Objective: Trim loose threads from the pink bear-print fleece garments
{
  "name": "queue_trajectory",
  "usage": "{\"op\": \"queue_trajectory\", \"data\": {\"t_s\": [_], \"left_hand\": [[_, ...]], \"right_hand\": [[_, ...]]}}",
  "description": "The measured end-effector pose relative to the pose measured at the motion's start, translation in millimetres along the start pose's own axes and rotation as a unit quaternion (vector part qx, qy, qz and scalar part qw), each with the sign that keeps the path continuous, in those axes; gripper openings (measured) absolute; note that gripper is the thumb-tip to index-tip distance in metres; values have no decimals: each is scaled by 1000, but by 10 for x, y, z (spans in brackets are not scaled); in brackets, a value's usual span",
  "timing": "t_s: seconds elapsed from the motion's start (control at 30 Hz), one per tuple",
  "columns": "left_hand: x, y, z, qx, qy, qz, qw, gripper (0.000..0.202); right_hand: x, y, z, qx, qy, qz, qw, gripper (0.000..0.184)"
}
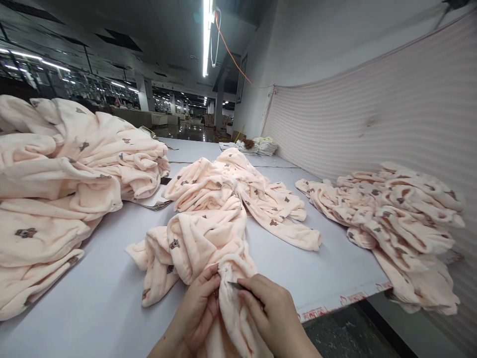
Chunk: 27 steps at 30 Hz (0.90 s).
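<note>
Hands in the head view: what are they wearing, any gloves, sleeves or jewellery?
Both the left hand and the right hand are bare: no gloves, no rings showing on the fingers. No sleeve or cuff is visible on either wrist up to the frame's bottom edge, and no watch or bracelet.

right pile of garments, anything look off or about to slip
Yes. The right pile sits at the table corner, and its near garments hang past the edge beside the striped sheet, so they look likely to slide off. The left pile lies fully on the table. Both hands pinch the middle garment.
</note>
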State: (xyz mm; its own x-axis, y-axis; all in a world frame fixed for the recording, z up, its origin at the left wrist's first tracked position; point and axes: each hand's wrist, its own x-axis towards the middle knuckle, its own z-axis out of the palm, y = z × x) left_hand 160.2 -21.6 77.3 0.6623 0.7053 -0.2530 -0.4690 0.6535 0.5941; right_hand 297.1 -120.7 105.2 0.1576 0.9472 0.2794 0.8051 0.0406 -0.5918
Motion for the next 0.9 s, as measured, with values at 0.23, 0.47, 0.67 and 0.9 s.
{"op": "queue_trajectory", "data": {"t_s": [0.23,0.47,0.67,0.9], "left_hand": [[26,-8,18,-8,12,-12,1000,17],[32,66,52,5,-3,-6,1000,15],[-205,39,-102,166,57,32,984,29],[-305,-275,-221,206,77,92,971,28]], "right_hand": [[-95,93,22,-6,9,-30,999,28],[-95,86,0,39,23,27,999,20],[-207,129,56,81,14,104,991,32],[-131,90,-17,62,14,90,994,27]]}}
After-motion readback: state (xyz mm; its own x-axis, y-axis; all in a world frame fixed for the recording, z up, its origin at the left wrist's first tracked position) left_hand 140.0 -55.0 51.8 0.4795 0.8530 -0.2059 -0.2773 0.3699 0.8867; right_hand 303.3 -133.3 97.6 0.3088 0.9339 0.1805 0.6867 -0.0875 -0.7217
